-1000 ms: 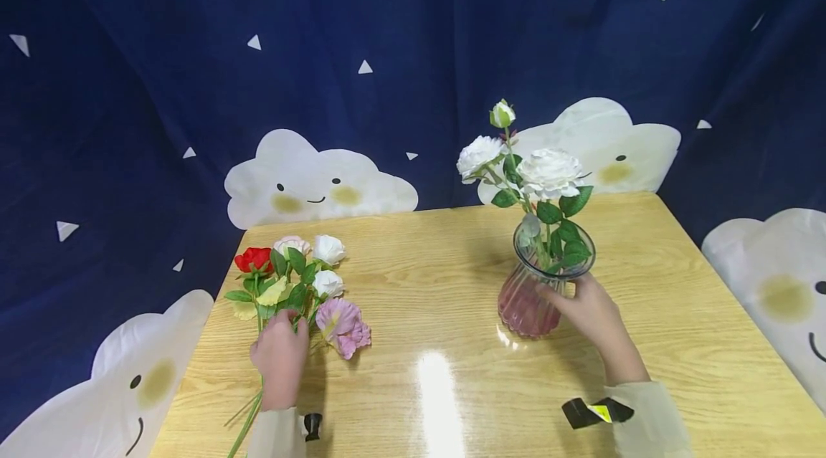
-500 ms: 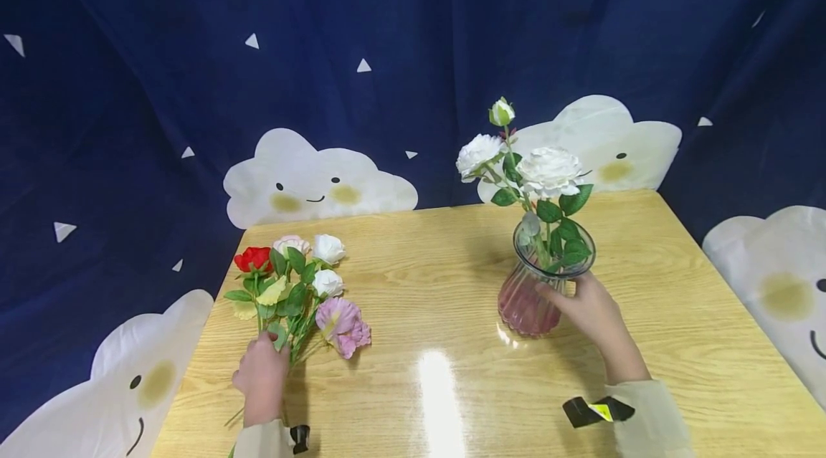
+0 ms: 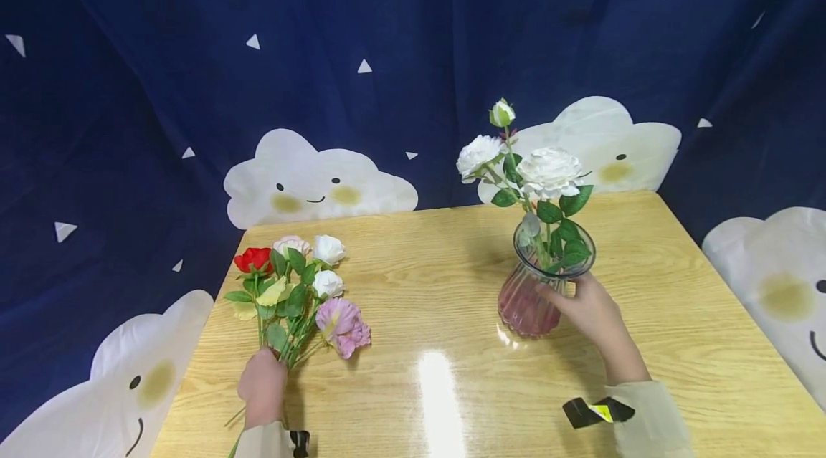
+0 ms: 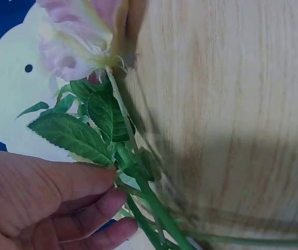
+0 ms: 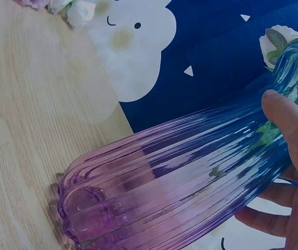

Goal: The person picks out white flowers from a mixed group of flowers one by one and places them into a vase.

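A ribbed glass vase (image 3: 530, 300), pink toward its base, stands upright on the table's right side. White flowers (image 3: 550, 173) with green leaves rise from its mouth. My right hand (image 3: 594, 318) grips the vase just below the rim; in the right wrist view its thumb (image 5: 286, 112) curves over the glass. On the left lies a bunch of loose artificial flowers: a red rose (image 3: 254, 259), white roses (image 3: 329, 249), a pale pink rose and a mauve flower (image 3: 344, 327). My left hand (image 3: 262, 383) is at their green stems (image 4: 156, 205), thumb and forefinger pinching a thin flower stem.
The wooden table (image 3: 413, 279) runs between the vase and the loose flowers. A dark blue curtain (image 3: 413, 71) with white clouds and triangles hangs behind the table and at both sides. A bright reflection lies near the table's front.
My left hand has drawn back toward me and slightly left along the stems, uncovering leaves. The flower heads lie as before. My right hand and the vase have not moved.
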Motion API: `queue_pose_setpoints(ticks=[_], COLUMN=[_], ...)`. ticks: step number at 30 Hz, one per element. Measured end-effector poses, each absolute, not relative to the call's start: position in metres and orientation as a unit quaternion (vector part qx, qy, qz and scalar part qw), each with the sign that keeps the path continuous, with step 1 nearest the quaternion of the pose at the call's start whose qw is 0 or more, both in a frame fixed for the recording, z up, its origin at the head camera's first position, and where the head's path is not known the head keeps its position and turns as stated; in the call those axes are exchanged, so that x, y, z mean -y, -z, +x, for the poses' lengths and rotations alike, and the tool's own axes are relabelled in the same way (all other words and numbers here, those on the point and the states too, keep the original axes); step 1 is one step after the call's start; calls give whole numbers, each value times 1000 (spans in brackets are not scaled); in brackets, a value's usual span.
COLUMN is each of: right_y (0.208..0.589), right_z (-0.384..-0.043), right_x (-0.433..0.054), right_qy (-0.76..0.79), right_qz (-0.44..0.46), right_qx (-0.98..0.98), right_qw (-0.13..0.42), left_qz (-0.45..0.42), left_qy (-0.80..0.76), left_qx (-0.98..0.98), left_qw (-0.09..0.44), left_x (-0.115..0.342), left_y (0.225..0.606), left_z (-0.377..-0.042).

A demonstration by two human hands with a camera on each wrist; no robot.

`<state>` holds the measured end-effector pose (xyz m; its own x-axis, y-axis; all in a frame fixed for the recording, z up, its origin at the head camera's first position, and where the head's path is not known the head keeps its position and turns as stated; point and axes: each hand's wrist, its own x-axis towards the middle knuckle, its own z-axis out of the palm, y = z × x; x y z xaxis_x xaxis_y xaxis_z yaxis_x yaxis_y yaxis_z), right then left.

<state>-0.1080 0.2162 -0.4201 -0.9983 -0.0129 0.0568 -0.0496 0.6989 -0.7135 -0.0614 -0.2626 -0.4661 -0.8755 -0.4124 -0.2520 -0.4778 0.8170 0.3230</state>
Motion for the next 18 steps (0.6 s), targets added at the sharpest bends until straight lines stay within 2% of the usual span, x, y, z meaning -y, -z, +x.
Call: queue_pose_setpoints(ticks=[10, 18], right_y=[420, 419], right_z=[-108, -108], right_x=[-216, -215], right_qy=[-387, -388], right_qz=[17, 17], right_qx=[921, 921], right_qw=[26, 26], left_qz=[-218, -208], left_qy=[-179, -193], left_qx=[-955, -959], left_qw=[90, 24], left_x=[263, 261], left_y=[474, 480], left_z=[-61, -59])
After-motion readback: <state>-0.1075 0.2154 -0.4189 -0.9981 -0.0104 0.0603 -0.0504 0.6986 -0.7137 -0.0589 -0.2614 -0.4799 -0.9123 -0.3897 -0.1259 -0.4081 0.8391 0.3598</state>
